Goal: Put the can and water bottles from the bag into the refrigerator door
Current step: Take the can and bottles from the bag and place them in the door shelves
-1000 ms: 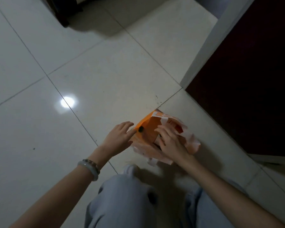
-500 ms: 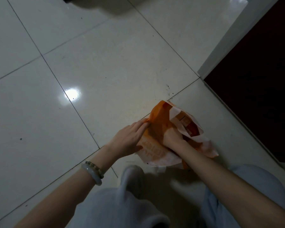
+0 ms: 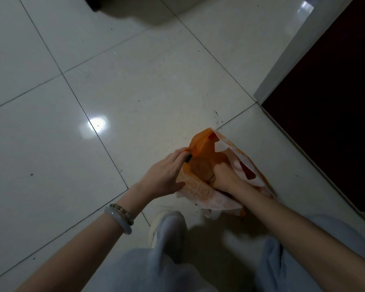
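1. The person crouches over an orange and white plastic bag (image 3: 200,191) that sits on the pale tiled floor (image 3: 135,91), just ahead of their knees.
2. The left hand (image 3: 164,178) grips the near-left edge of the bag's mouth, thumb low against the printed side and fingers curled over the rim, pulling it wide.
3. Right at the tips of those left fingers a small dark object (image 3: 188,159) shows; I cannot tell what it is.
4. The right hand (image 3: 223,178) is down inside the bag, just across the opening from the left hand, fingers bent around something rounded; whether it has a firm hold I cannot tell.
5. Between the 2 hands, inside the bag, lies a rounded shape (image 3: 200,167) tinted orange by the plastic. It could be the can or a bottle, but the dim light and the bag hide which.
6. Beyond the right hand, the far side of the bag folds up as a white flap (image 3: 236,153) with a reddish patch under it, hard to read.
7. On the left wrist sit 2 bracelets (image 3: 120,216), 1 pale and smooth, 1 beaded.
8. Off to the right of the right hand stands a tall dark red panel (image 3: 335,102) with a white edge; its upper part is cut off by the frame.
9. Pale trouser legs (image 3: 169,239) and a light shoe show below the hands, blurred.
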`<state>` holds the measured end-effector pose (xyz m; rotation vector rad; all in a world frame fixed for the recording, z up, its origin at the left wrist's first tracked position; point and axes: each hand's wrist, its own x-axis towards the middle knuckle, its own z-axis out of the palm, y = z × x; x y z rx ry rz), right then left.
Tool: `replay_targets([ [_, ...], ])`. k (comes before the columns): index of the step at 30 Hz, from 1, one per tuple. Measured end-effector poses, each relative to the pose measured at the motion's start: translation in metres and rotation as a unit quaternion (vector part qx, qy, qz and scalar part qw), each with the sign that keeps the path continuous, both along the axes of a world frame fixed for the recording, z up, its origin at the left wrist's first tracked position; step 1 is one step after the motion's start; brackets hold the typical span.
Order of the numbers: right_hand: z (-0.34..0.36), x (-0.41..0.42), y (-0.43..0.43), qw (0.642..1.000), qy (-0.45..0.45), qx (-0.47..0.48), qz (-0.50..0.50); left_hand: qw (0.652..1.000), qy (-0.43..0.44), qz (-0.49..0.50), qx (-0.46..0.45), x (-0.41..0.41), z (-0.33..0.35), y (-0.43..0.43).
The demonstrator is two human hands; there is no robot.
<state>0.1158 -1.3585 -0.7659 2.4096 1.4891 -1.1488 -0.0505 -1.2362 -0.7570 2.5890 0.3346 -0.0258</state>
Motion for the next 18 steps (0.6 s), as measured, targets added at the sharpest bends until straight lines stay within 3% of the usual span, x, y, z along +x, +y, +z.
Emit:
replay_targets([
  [6, 0.053, 0.011, -0.03, 0.982, 0.023, 0.185, -0.028, 0.999, -0.025, 0.03, -0.025, 0.004, 0.011, 0.006],
  [10, 0.097, 0.02, -0.057, 0.953, 0.076, 0.262, -0.13, 0.998, -0.057, 0.024, 0.005, 0.003, 0.026, 0.002],
  [14, 0.129, 0.034, -0.082, 0.89, 0.087, 0.348, -0.282, 0.991, -0.092, -0.025, 0.099, 0.019, 0.05, -0.017],
  [18, 0.135, 0.052, -0.09, 0.831, 0.026, 0.443, -0.336, 0.978, -0.108, -0.126, 0.128, 0.045, 0.052, -0.036],
])
